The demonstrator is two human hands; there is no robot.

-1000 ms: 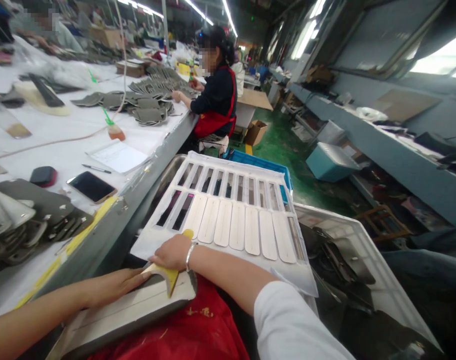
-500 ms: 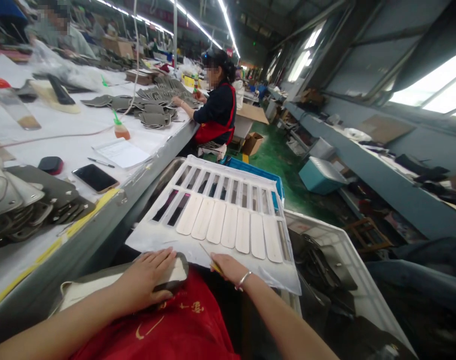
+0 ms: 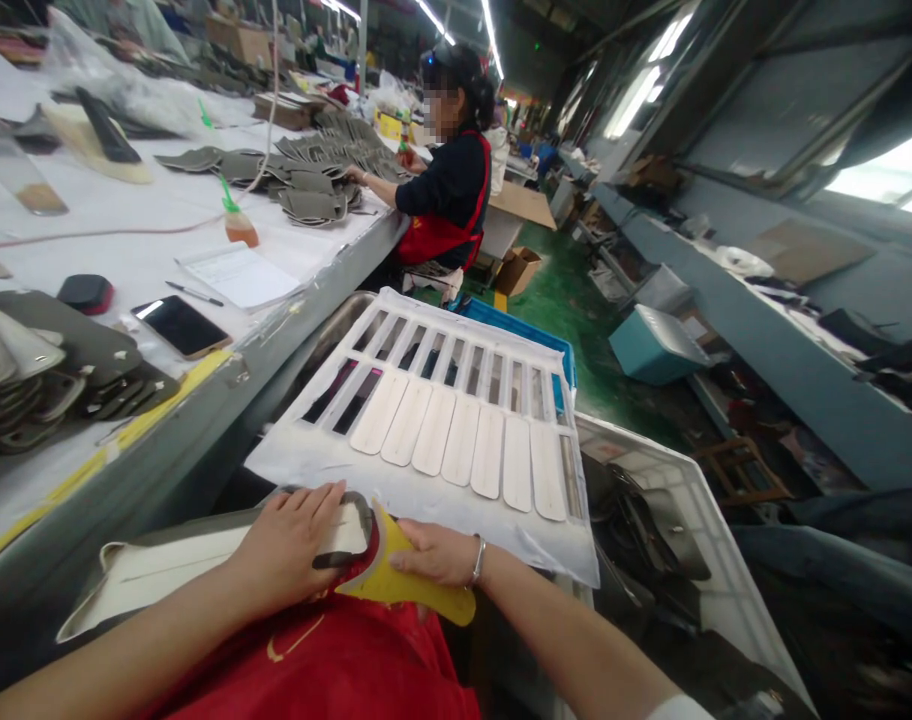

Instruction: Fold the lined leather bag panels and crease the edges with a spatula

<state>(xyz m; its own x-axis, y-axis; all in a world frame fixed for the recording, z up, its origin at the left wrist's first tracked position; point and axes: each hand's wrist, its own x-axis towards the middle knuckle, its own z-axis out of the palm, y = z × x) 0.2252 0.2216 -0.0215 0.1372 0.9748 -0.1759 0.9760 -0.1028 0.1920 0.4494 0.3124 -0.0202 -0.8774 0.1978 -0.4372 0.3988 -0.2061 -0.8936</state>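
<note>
My left hand (image 3: 291, 545) lies flat, fingers spread, on a long grey-and-white piece (image 3: 163, 572) resting across my red apron (image 3: 328, 660). My right hand (image 3: 437, 553) presses on a curved yellow tool (image 3: 415, 600) at the right end of that piece, fingers stretched along it. Just beyond both hands lies a white die-cut sheet (image 3: 441, 430) with several rounded strips left in it and empty slots in the far row.
A white worktable (image 3: 126, 260) at left holds a phone (image 3: 180, 326), a pen, paper, a glue bottle (image 3: 235, 222) and stacks of grey pieces (image 3: 43, 385). Another person (image 3: 445, 190) in a red apron works further along. White tray (image 3: 696, 560) at right; blue bins beyond.
My right hand has come back to the end of the piece, and the yellow tool now lies flat under it. The left hand stays pressed on the piece.
</note>
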